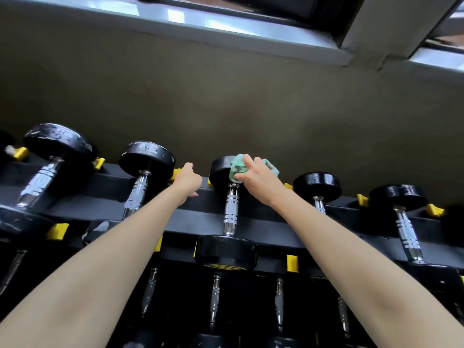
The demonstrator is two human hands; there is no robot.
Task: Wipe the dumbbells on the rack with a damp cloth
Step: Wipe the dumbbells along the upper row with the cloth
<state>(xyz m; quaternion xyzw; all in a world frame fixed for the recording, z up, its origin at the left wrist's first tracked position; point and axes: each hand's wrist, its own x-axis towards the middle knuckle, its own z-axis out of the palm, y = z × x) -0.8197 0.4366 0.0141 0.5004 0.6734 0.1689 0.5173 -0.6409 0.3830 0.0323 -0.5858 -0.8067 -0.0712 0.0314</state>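
Right hand [256, 180], grip bunched round the cloth [237, 168], works the dumbbell [231, 209]'s far head at the rack [105, 194]'s back edge, handle running nearward; left hand [187, 180] clutches that edge alongside.

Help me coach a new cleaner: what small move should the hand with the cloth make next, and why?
Probably sweep the green cloth leftward over the far head of the middle dumbbell. The right hand holds it bunched against that head's right side only, so the left part looks uncovered; the left hand grips the rack rail.
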